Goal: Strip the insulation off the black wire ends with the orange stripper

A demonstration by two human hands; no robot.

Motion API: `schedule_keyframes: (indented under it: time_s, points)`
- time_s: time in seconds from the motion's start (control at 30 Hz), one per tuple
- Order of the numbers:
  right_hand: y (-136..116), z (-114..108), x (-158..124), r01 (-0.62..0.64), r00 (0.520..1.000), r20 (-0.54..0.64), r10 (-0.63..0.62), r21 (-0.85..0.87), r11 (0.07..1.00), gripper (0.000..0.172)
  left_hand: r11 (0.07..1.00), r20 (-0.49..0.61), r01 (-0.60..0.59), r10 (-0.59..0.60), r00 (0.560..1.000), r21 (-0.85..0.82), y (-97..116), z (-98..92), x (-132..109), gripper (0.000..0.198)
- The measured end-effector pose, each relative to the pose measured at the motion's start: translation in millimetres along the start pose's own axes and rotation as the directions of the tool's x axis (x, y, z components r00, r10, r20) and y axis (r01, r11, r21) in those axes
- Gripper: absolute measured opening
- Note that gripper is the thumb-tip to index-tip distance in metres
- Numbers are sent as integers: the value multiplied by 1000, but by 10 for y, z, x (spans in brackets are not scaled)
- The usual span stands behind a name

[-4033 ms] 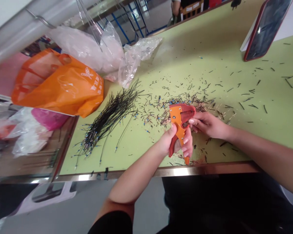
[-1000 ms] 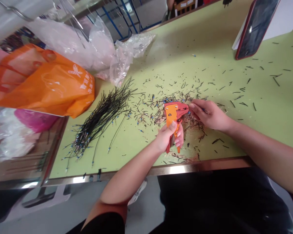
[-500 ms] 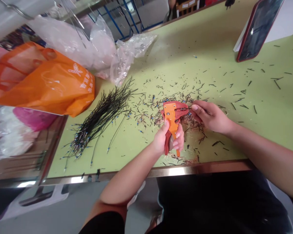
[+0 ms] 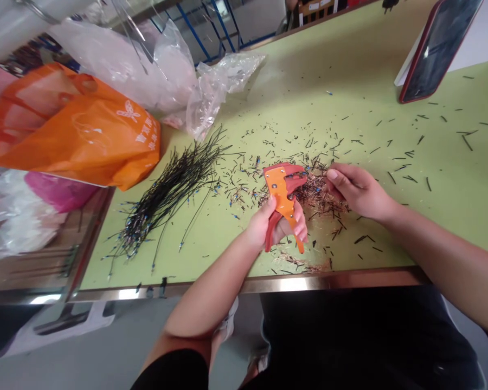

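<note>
My left hand [image 4: 262,223] is wrapped round the handles of an orange and red wire stripper [image 4: 282,192]. The tool's handles stand apart and its jaws point right. My right hand [image 4: 360,189] is pinched closed just right of the jaws, apart from them, on a thin black wire that is mostly hidden by the fingers. Beneath the jaws and fingertips lies a heap of black wire offcuts and copper strands [image 4: 319,192]. A bundle of long black wires [image 4: 173,189], with blue bits at the near ends, rests left of the tool.
Short black scraps are scattered over the green tabletop [image 4: 236,260]. An orange bag [image 4: 106,138] and clear plastic bags [image 4: 207,97] stand at the left and back left. A phone [image 4: 437,51] leans against a white support at the back right. A metal edge [image 4: 309,283] runs along the front.
The wire stripper has shifted slightly left and tilted, its handles spreading. My right hand has drawn right, away from the jaws, where the wire reached before. The view has shifted slightly.
</note>
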State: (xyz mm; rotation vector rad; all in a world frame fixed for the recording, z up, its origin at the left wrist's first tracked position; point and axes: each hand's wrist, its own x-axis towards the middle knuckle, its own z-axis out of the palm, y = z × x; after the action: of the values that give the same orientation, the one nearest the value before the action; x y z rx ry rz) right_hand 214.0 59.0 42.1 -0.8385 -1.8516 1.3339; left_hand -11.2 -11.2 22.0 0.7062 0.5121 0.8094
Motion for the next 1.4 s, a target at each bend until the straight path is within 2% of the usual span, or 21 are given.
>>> schedule_keyframes:
  time_s: [0.1, 0.27, 0.43, 0.5, 0.57, 0.7, 0.8, 1.0, 1.23, 1.4]
  points:
    - [66, 29, 14, 4, 997, 71, -8, 54, 999, 56, 999, 61, 50, -50, 997, -8, -75, 42, 7, 69]
    - [137, 44, 21, 55, 982, 168, -88, 191, 980, 49, 995, 85, 101, -99, 991, -16, -131, 24, 10, 74]
    - [127, 23, -3, 48, 989, 124, -84, 269, 962, 43, 995, 79, 82, -78, 994, -57, -120, 2, 24, 74]
    - [134, 37, -8, 82, 982, 144, -120, 246, 966, 44, 995, 76, 75, -70, 995, -65, -118, 1, 30, 74]
    - [156, 73, -12, 113, 965, 212, -154, 196, 974, 44, 995, 78, 92, -89, 993, -45, -127, 0, 35, 77]
    - [225, 154, -23, 102, 947, 293, -134, 123, 987, 45, 990, 128, 140, -141, 982, 21, -173, -7, 40, 86]
    - [255, 170, -27, 84, 949, 296, -107, 92, 992, 47, 989, 152, 146, -149, 977, 31, -205, -7, 42, 87]
    - [229, 176, -14, 110, 939, 314, -138, 107, 988, 46, 995, 100, 104, -104, 990, 1, -191, 29, 32, 81]
    - [242, 207, -13, 110, 935, 324, -144, 120, 987, 46, 998, 92, 50, -53, 994, 30, -187, 68, 42, 75]
    - [257, 223, -15, 117, 935, 323, -147, 109, 987, 46, 999, 131, 22, -25, 991, 26, -203, 72, 56, 71]
